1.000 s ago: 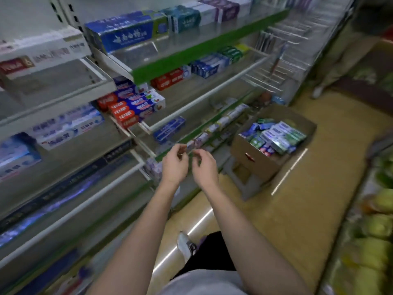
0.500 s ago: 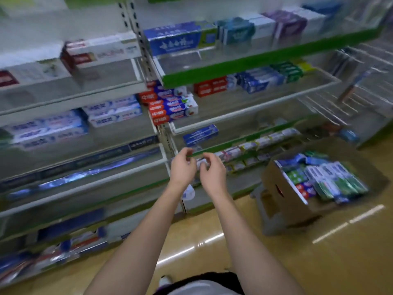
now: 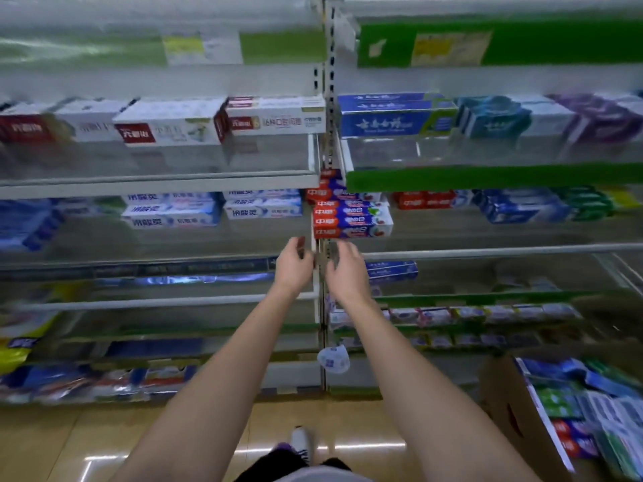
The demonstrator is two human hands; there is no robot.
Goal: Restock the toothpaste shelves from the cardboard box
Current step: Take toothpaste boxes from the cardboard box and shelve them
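Since half a second ago the view has swung left and squared up to the shelving [image 3: 163, 184], and the cardboard box [image 3: 501, 394] has slid to the lower right corner of the frame. The hands have drifted slightly apart. The shelving fills the view in two bays split by a slotted upright [image 3: 328, 81]. Toothpaste cartons sit at the back of each level, with a red-and-blue toothpaste stack [image 3: 351, 217] just right of the upright. The box stands on the glossy floor [image 3: 52, 443], packed with toothpaste cartons [image 3: 588, 405]. Both bare arms reach forward. The left hand [image 3: 293, 265] and right hand [image 3: 346, 271] hover near each other before the upright, fingers loosely curled; blur hides whether they pinch anything.
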